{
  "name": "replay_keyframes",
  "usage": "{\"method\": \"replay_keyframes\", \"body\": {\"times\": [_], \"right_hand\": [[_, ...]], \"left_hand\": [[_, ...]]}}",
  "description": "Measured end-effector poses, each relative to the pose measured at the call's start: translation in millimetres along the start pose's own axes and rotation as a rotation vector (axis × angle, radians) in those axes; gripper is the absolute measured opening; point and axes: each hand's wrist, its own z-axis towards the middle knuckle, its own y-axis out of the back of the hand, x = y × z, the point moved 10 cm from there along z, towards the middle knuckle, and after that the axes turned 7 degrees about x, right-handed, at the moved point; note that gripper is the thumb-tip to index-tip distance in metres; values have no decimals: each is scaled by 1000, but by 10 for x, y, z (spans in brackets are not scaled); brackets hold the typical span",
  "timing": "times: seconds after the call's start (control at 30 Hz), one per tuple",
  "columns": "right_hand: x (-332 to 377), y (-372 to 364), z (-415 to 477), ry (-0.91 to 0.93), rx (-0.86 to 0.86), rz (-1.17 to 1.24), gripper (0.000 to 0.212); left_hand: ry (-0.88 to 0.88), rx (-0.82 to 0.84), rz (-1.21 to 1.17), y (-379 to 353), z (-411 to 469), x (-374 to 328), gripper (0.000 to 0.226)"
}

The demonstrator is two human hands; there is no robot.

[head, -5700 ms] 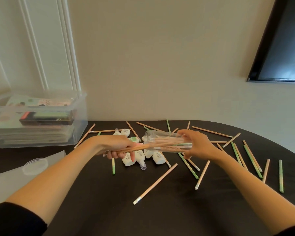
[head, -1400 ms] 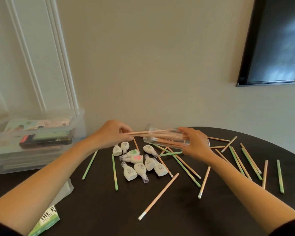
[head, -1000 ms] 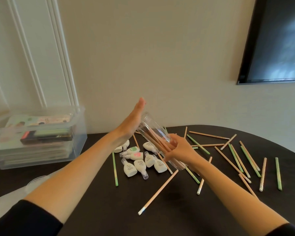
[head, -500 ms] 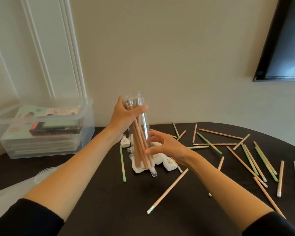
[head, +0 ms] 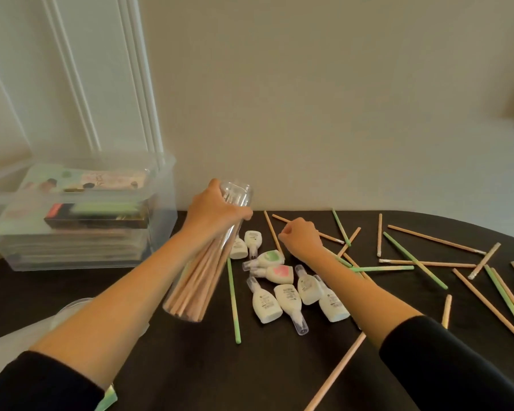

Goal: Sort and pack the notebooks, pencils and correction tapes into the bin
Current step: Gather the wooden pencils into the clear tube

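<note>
Head camera: the left hand (head: 214, 215) grips a clear jar (head: 239, 192), tilted and packed with tan pencils (head: 196, 280), just right of the bin (head: 161, 203), where notebooks (head: 83, 179) lie stacked. Farther right of the bin, correction tapes (head: 279, 292) cluster on the dark table (head: 279, 372). Beyond them the right hand (head: 300, 237) curls its fingers over a loose pencil (head: 327, 235); whether it grips cannot be told. Other pencils (head: 413, 258), tan and green, lie scattered farthest from the bin.
</note>
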Motion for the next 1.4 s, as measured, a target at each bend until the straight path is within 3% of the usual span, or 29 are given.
{"method": "replay_keyframes", "body": {"times": [0.17, 0.3, 0.43, 0.7, 0.83, 0.97, 1.1, 1.23, 1.4], "right_hand": [[-54, -169, 291, -65, 1, -334, 38], [-76, -218, 411, -81, 13, -337, 39], [-125, -151, 408, -140, 24, -73, 32], [-471, 648, -67, -139, 23, 470, 13], [-729, 794, -460, -195, 118, 371, 7], [-861, 447, -820, -221, 361, 170, 9], [-935, 128, -918, -231, 465, -86, 19], [-936, 91, -859, -223, 368, -168, 23], [-885, 169, -859, -181, 292, -86, 18]], "left_hand": [[52, 87, 42, -230, 116, 183, 66], [79, 121, 40, -310, 141, 252, 63], [84, 131, 80, -336, 130, 241, 62], [47, 138, 130, -431, -95, -22, 66], [29, 145, 167, -483, -268, -166, 69], [21, 159, 175, -537, -473, -243, 62], [2, 191, 244, -588, -620, -274, 65], [-26, 165, 331, -539, -715, -285, 66], [-52, 221, 420, -591, -790, -237, 75]]}}
